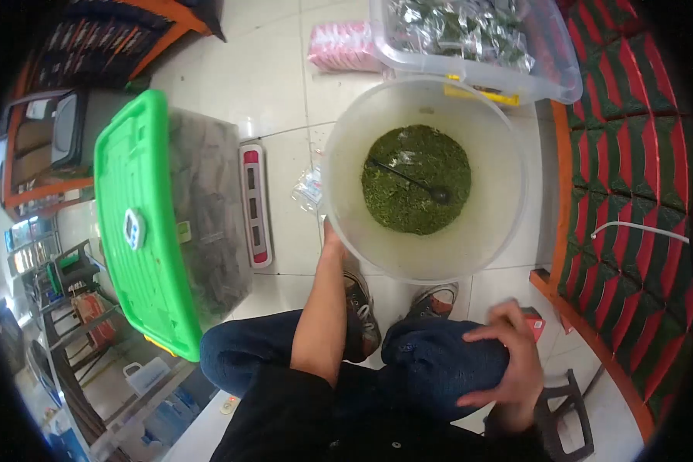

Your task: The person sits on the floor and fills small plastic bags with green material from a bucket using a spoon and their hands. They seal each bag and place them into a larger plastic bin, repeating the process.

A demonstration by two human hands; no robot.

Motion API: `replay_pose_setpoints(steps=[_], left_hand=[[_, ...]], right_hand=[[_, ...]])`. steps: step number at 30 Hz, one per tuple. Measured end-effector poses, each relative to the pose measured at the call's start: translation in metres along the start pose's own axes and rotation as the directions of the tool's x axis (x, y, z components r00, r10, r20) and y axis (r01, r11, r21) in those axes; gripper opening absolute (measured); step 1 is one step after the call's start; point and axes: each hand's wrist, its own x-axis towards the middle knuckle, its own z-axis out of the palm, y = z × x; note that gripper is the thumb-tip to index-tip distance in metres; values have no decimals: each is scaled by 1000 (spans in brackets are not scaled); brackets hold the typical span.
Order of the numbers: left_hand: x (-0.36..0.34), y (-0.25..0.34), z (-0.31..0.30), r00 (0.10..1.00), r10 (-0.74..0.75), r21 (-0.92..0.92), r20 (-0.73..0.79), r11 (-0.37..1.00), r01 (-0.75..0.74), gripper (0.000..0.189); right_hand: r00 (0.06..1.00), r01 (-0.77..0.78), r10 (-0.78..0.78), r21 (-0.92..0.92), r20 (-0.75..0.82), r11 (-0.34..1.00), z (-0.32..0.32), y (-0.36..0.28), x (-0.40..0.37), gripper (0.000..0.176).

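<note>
A large translucent round tub (335, 177) stands on the floor in front of me, with loose green tea-like leaves (408, 208) at its bottom. A black long-handled spoon (437, 194) lies on the leaves. My left hand (333, 235) reaches down beside the tub's left wall; the fingers are hidden behind the rim, so their state does not show. Clear printed plastic packets (309, 188) lie on the floor close by it. My right hand (510, 362) rests at my right knee with fingers apart, holding nothing.
A clear bin (574, 85) of silvery packets stands behind the tub, beside a pink-and-white pack (343, 46). To the left are a green-lidded box (142, 231) and a pink-and-white device (256, 204). Shelves of red-and-green packages (624, 154) line the right.
</note>
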Motion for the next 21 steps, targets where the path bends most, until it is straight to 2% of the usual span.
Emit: replay_pose_setpoints(steps=[1, 2, 3, 4, 5, 6, 7, 8, 9, 10, 11, 12, 13, 14, 16, 18, 20, 21], left_hand=[[-27, 38, 37, 991, -30, 325, -134, 943, 72, 27], [-37, 61, 52, 961, -4, 597, -278, 783, 176, 30], [-31, 70, 46, 984, 99, 386, -148, 922, -35, 33], [-22, 86, 38, 973, 211, 434, -94, 888, -151, 36], [-21, 105, 43, 953, 302, 482, -39, 841, -247, 39], [-23, 120, 60, 926, 373, 563, -61, 778, -277, 40], [-26, 138, 80, 892, 447, 636, -72, 709, -304, 42], [-29, 158, 98, 949, 314, 692, -36, 693, -203, 41], [-8, 166, 96, 963, 247, 806, 105, 546, -228, 36], [10, 175, 98, 962, 258, 802, 96, 552, -228, 36], [26, 183, 100, 921, 181, 939, 345, -81, -335, 37], [31, 184, 101, 873, -45, 640, 486, -662, -390, 39], [16, 183, 108, 923, -71, 640, 378, -701, -315, 43], [-7, 183, 121, 922, -74, 642, 379, -697, -320, 43], [-50, 183, 136, 966, -226, 571, 128, -779, -258, 41], [-53, 166, 110, 952, -290, 567, 94, -771, -291, 40], [-58, 145, 85, 959, -244, 506, 142, -815, -282, 41], [-53, 134, 74, 977, -191, 545, 99, -811, -214, 45]], right_hand=[[993, 55, -70, 149, 94, 987, -3, 2, 18, 70], [989, 94, -109, 146, 99, 985, -5, -4, 28, 70], [936, 225, -249, 121, 250, 967, -6, -14, 38, 66], [843, 341, -362, 124, 399, 932, -5, -20, 50, 62], [729, 393, -485, 284, 484, 874, 0, -13, 67, 53], [714, 400, -499, 299, 490, 866, 7, -11, 77, 53], [816, 280, -366, 247, 447, 928, 16, -12, 85, 51], [895, 147, -215, 195, 392, 970, 24, -12, 92, 49], [935, 317, -316, 17, 161, 948, 38, -8, 105, 44], [896, 423, -440, -188, -59, 886, 54, 0, 115, 38], [895, 429, -444, -186, -48, 884, 63, 17, 121, 38], [878, 426, -474, -349, -62, 835, 65, 36, 125, 34], [861, 406, -504, -504, -69, 762, 62, 46, 125, 30], [864, 402, -500, -507, -68, 763, 57, 47, 123, 30], [772, 533, -635, -555, 11, 638, 52, 47, 123, 25], [788, 531, -615, -524, 16, 666, 47, 48, 122, 26], [801, 522, -599, -498, 7, 692, 44, 48, 116, 26], [810, 512, -587, -485, -3, 709, 42, 47, 115, 26]])
